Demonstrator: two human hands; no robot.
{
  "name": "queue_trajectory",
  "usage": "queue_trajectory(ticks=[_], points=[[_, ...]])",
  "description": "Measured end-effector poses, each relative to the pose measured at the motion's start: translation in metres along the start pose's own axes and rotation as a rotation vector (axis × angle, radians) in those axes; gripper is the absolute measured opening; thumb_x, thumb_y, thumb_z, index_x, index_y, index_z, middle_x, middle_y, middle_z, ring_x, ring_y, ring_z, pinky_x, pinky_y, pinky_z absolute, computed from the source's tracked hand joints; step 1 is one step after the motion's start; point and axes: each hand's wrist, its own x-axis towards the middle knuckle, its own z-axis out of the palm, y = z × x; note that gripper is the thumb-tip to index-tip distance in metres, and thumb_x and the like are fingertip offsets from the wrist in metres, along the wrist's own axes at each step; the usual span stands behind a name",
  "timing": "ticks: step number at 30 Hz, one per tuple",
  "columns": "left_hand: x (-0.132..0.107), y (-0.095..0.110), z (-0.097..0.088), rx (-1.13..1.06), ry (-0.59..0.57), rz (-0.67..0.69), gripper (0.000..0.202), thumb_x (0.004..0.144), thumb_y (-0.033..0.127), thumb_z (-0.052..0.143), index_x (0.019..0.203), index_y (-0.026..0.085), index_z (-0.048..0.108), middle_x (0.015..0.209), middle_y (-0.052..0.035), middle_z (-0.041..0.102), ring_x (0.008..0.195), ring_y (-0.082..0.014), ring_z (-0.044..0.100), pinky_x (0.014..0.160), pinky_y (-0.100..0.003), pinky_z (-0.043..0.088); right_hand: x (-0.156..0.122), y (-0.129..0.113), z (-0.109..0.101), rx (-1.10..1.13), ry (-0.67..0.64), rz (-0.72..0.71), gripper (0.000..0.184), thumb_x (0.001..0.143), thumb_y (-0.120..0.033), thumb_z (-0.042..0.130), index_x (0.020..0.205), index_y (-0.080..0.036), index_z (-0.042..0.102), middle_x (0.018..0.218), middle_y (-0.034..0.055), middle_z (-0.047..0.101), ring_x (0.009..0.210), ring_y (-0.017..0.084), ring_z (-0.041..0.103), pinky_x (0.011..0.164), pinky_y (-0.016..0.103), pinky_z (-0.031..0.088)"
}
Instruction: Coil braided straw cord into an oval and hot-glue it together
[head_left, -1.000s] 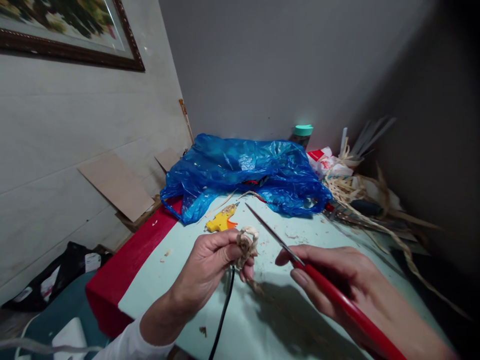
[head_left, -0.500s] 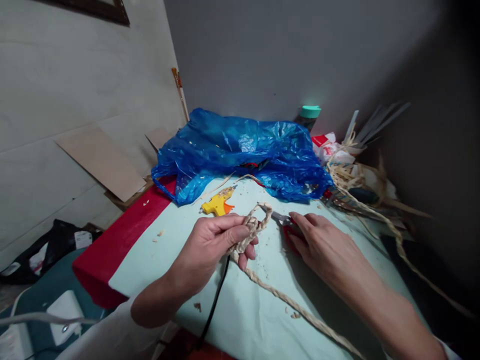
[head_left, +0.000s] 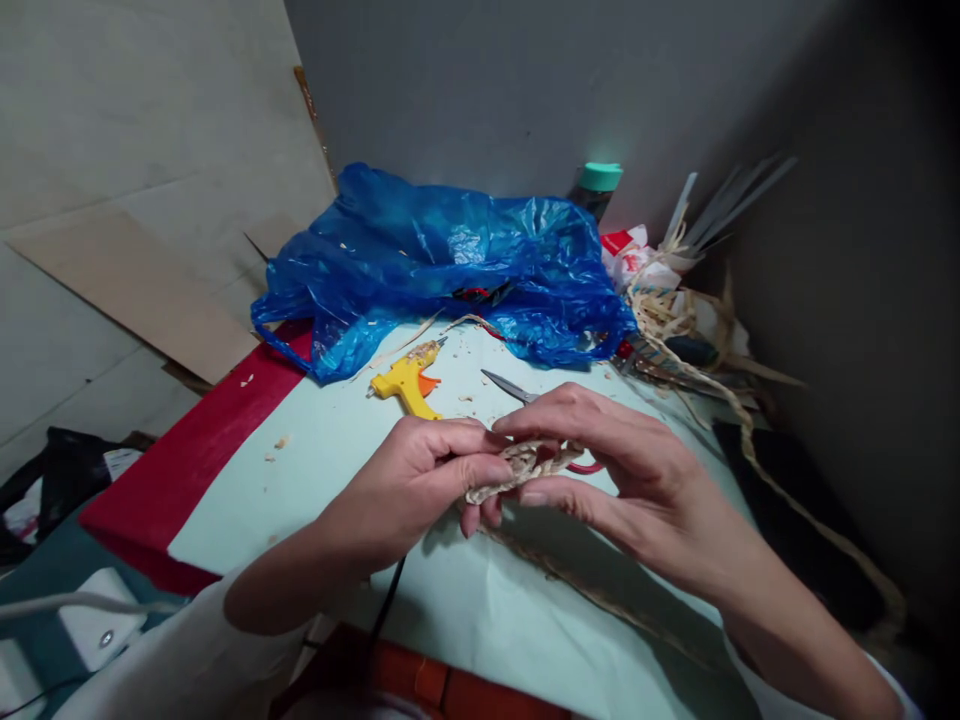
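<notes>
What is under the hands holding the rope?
Scissors: the blade pokes past the right hand, which covers most of the red handle. A black cord runs under the left hand. Both pinch the braided rope.

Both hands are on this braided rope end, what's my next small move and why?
Probably pinch the looped braided rope with the left hand alone, freeing the right hand for the glue gun: both hands grip it, and the gun lies just beyond.
</notes>
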Motion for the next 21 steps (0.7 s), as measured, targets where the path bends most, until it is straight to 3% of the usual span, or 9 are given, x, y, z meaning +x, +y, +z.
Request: queue_trajectory(ticks=[2, 5, 8, 11, 14, 16, 21], points=[[0.001, 0.000, 0.001, -0.047, -0.024, -0.031, 0.027, 0.082, 0.012, 0.062, 0.056, 0.015, 0.068, 0.053, -0.0001, 0.061, 0.051, -0.0095, 0.054, 0.052, -0.019, 0.048, 0.001, 0.001, -0.002, 0.009, -0.002, -0.034, 0.020, 0.091, -0.028, 0.076, 0.109, -0.022, 0.073, 0.097, 0.0005, 0.070, 0.089, 0.012, 0.064, 0.082, 0.023, 0.049], [0.001, -0.002, 0.002, -0.180, -0.011, -0.063, 0.007, 0.079, 0.011, 0.068, 0.081, 0.014, 0.073, 0.059, 0.0012, 0.065, 0.050, -0.0094, 0.058, 0.049, -0.018, 0.049, 0.000, 0.000, -0.004, 0.010, -0.010, -0.029, 0.014, 0.089, -0.029, 0.079, 0.099, -0.021, 0.074, 0.090, 0.0005, 0.069, 0.083, 0.013, 0.064, 0.077, 0.025, 0.049], [-0.001, -0.006, 0.002, -0.283, -0.014, -0.060, 0.027, 0.077, 0.012, 0.074, 0.102, 0.018, 0.067, 0.064, 0.0030, 0.067, 0.049, -0.0113, 0.063, 0.048, -0.019, 0.051, -0.001, -0.002, -0.005, 0.049, -0.009, 0.033, 0.016, 0.088, -0.036, 0.079, 0.096, -0.022, 0.075, 0.088, 0.0010, 0.071, 0.081, 0.014, 0.064, 0.078, 0.027, 0.049], [-0.003, -0.009, 0.000, -0.282, -0.036, -0.030, 0.031, 0.076, 0.009, 0.075, 0.103, 0.022, 0.066, 0.067, 0.0037, 0.069, 0.053, -0.0113, 0.065, 0.051, -0.019, 0.053, -0.001, -0.002, -0.005, 0.144, 0.022, 0.101, 0.019, 0.085, -0.036, 0.082, 0.094, -0.021, 0.075, 0.087, 0.0021, 0.071, 0.078, 0.015, 0.064, 0.073, 0.026, 0.051], [-0.006, -0.010, -0.002, -0.128, 0.046, 0.033, 0.041, 0.068, 0.005, 0.082, 0.101, 0.026, 0.071, 0.077, 0.0045, 0.073, 0.068, -0.0114, 0.069, 0.065, -0.018, 0.056, 0.000, 0.000, -0.004, 0.201, 0.065, 0.146, 0.019, 0.080, -0.033, 0.086, 0.090, -0.020, 0.076, 0.084, 0.0012, 0.071, 0.074, 0.013, 0.063, 0.067, 0.023, 0.051], [-0.007, -0.010, -0.002, 0.063, 0.120, 0.121, 0.037, 0.067, 0.008, 0.085, 0.098, 0.027, 0.076, 0.084, 0.0042, 0.076, 0.079, -0.0119, 0.070, 0.074, -0.016, 0.054, 0.001, 0.000, -0.004, 0.200, 0.083, 0.161, 0.018, 0.078, -0.032, 0.087, 0.087, -0.020, 0.076, 0.083, 0.0007, 0.071, 0.074, 0.013, 0.064, 0.066, 0.021, 0.051], [-0.009, -0.008, -0.002, 0.357, 0.218, 0.278, 0.018, 0.074, 0.015, 0.085, 0.090, 0.025, 0.085, 0.087, 0.0015, 0.081, 0.079, -0.0133, 0.071, 0.073, -0.017, 0.052, 0.001, 0.002, -0.002, 0.170, 0.121, 0.169, 0.016, 0.076, -0.028, 0.088, 0.088, -0.023, 0.078, 0.084, -0.0005, 0.074, 0.077, 0.013, 0.067, 0.069, 0.020, 0.053]])
